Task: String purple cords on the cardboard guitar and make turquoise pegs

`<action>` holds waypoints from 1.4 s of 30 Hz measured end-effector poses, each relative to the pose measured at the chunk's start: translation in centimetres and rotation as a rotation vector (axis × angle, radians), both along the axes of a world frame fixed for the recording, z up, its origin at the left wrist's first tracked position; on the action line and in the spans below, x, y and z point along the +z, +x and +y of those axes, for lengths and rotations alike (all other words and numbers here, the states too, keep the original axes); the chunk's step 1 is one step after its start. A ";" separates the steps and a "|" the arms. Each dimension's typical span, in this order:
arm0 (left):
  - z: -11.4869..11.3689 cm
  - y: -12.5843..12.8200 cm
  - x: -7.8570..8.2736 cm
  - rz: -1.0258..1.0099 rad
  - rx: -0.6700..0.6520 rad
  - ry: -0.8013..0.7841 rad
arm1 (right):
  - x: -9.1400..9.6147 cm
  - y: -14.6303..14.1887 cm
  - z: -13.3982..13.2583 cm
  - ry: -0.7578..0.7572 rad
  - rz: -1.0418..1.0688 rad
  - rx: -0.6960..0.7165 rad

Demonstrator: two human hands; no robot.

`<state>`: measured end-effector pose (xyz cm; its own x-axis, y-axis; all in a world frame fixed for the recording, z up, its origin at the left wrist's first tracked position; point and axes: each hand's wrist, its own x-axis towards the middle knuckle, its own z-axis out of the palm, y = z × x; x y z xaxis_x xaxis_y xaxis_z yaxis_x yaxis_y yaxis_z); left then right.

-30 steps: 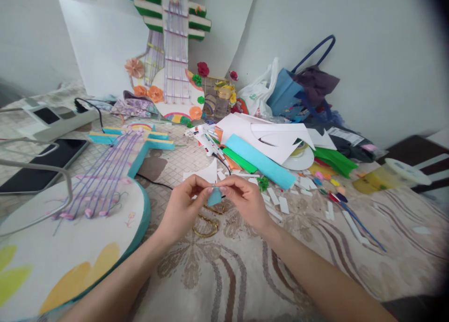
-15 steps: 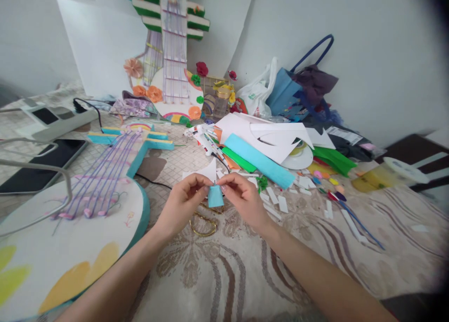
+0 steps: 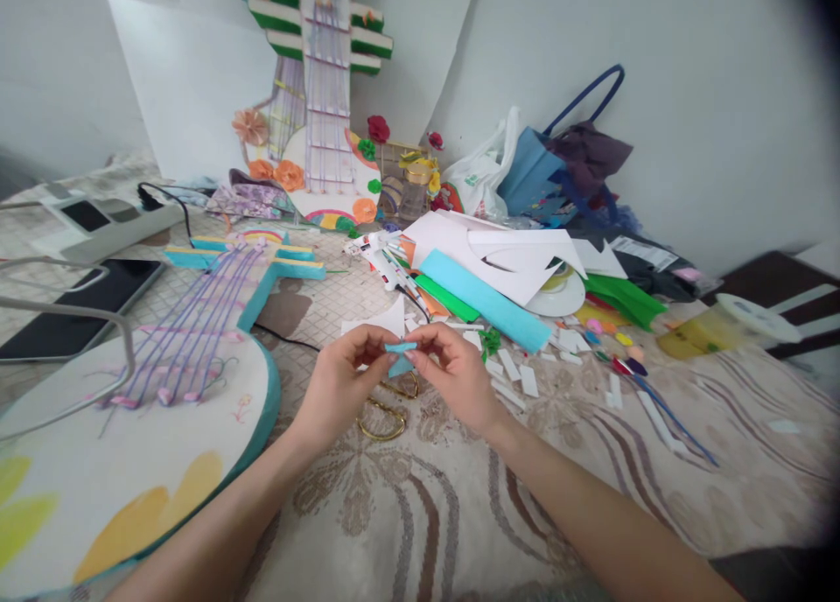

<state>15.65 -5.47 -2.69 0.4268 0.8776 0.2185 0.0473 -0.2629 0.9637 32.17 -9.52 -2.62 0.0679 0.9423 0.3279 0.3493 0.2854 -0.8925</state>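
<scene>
From where I stand, the person's left hand (image 3: 338, 383) and right hand (image 3: 452, 374) meet in front of them, thumbs and forefingers of both pinched onto a small light-blue piece of paper (image 3: 400, 358). It is held in the air between the fingertips, just above the beige cloth with brown swirls (image 3: 426, 514). The piece looks folded or bunched along its top edge, so I judge the step in hand to be creasing or pleating it between the two grips. Neither hand is free. Directly under them lie gold-coloured looped handles (image 3: 381, 425), probably of scissors, though the blades are hidden. To the left rests a round white guitar-shaped board with a teal rim and purple strings (image 3: 164, 409). Beyond the hands lie a roll of light-blue crepe paper (image 3: 486, 300) and scattered white paper strips (image 3: 518, 376). With so small a piece, any further fold calls for the fingertips to stay close together and press evenly, one hand anchoring while the other works the edge, or the paper may slip or tear.
</scene>
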 end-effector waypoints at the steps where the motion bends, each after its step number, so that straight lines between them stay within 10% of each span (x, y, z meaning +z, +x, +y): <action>1: -0.1 0.0 0.1 0.024 0.020 0.027 | 0.0 0.0 0.0 0.004 -0.014 -0.009; 42: -0.1 0.1 -0.1 0.151 0.094 0.130 | -0.1 -0.1 -0.2 0.151 -0.229 -0.052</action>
